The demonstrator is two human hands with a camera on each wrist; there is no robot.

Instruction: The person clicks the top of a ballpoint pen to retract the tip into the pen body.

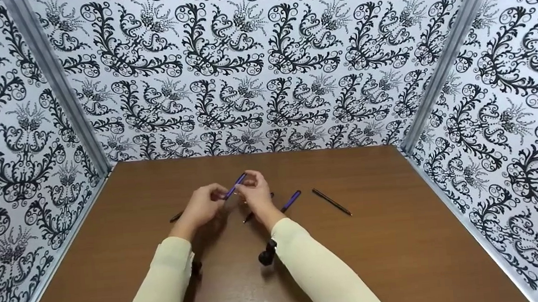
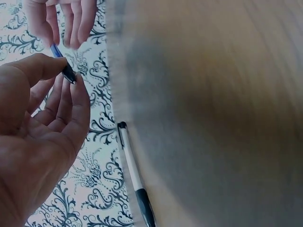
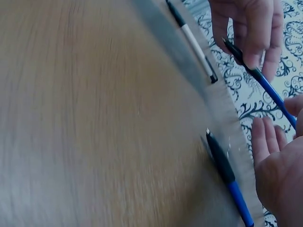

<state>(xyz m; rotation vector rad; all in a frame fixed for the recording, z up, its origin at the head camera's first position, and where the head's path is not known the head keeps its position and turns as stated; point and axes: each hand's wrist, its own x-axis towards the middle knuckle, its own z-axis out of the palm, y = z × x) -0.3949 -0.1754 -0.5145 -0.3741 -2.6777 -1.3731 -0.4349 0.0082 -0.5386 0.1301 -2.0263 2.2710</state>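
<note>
Both hands hold one blue pen [image 1: 235, 186] with a black grip above the table. My left hand [image 1: 202, 205] pinches its black tip end between thumb and fingers, seen close in the left wrist view [image 2: 42, 104]. The blue end is between the thumb and fingers of my right hand [image 1: 257, 194]. In the right wrist view the pen [image 3: 271, 91] slants between the two hands. A white pen with a black grip [image 2: 132, 168] lies on the table near my left hand. Another blue pen with a black grip [image 3: 227, 170] lies below my right hand.
On the brown table [image 1: 371, 257], a second blue pen [image 1: 292, 199] and a black pen [image 1: 332, 202] lie to the right. A dark pen end [image 1: 176, 216] shows beside the left wrist. Patterned walls [image 1: 244, 67] enclose the back and sides.
</note>
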